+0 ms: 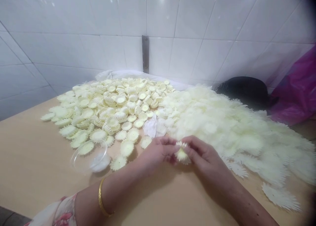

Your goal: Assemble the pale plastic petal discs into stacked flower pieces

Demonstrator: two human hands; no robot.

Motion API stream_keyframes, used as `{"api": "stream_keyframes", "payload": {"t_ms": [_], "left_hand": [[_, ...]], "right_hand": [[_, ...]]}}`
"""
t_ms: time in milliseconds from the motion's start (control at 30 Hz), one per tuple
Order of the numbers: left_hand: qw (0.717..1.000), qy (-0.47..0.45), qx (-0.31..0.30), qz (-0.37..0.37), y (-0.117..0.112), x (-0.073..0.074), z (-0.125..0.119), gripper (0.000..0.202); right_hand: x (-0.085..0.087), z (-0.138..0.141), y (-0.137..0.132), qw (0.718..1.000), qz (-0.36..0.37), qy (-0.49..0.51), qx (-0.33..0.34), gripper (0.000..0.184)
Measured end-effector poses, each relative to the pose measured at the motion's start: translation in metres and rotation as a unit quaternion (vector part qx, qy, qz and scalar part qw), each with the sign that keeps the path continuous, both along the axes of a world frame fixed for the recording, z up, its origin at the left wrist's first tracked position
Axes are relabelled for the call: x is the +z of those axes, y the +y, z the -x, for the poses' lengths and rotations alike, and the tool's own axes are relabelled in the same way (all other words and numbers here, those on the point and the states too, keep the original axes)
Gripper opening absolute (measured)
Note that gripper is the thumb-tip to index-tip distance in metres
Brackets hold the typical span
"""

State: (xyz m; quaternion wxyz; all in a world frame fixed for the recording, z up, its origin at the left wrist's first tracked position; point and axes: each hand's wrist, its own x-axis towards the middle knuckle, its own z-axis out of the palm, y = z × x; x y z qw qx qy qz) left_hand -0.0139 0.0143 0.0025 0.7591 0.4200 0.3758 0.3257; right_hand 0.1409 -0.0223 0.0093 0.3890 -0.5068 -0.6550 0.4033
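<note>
Between my two hands is a small pale-yellow petal-edged disc [183, 154], its toothed rim folded up. My left hand [160, 150] pinches its left side with thumb and fingers. On its other side my right hand [203, 153] grips the rim, thumb in front. Both hands are a little above the table, close to its middle. Beyond my left hand lies a heap of cupped yellowish discs [111, 104] with curled edges. Behind and right of my right hand spreads a pile of flat, thin petal-edged sheets [222, 124].
A clear round container [101, 160] with something white in it stands left of my left forearm. A crumpled white scrap [150, 126] lies between the heaps. At the back right are a black rounded object [244, 91] and a pink plastic bag [296, 91]. A tiled wall [98, 51] borders the table [29, 143].
</note>
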Motion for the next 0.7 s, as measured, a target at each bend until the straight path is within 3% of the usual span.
{"api": "stream_keyframes", "payload": {"t_ms": [200, 333, 400, 500, 567, 633, 700], "left_hand": [[0.998, -0.038, 0.035, -0.032, 0.000, -0.002, -0.001, 0.016], [0.997, -0.068, 0.022, -0.031, 0.000, -0.003, 0.001, 0.017], [0.997, -0.067, 0.009, -0.040, 0.000, -0.003, 0.002, 0.017], [0.996, -0.024, 0.013, -0.082, -0.003, -0.003, 0.000, 0.015], [0.986, 0.041, 0.038, -0.155, -0.006, -0.006, -0.004, 0.014], [0.949, 0.135, 0.067, -0.277, -0.008, -0.010, -0.009, 0.015], [0.885, 0.234, 0.081, -0.395, -0.009, -0.013, -0.012, 0.018]], "right_hand": [[-0.007, 0.005, 0.001, 0.985, 0.069, 0.137, -0.076, 0.036], [-0.005, 0.008, 0.002, 0.966, 0.137, 0.218, -0.029, 0.032], [-0.003, 0.009, 0.002, 0.967, 0.125, 0.222, -0.030, 0.028], [-0.003, 0.011, -0.001, 0.985, 0.049, 0.149, -0.075, 0.022], [-0.006, 0.014, -0.002, 0.992, -0.031, 0.037, -0.117, 0.019], [-0.011, 0.018, -0.003, 0.973, -0.135, -0.104, -0.156, 0.020], [-0.016, 0.019, -0.003, 0.938, -0.209, -0.215, -0.171, 0.021]]}}
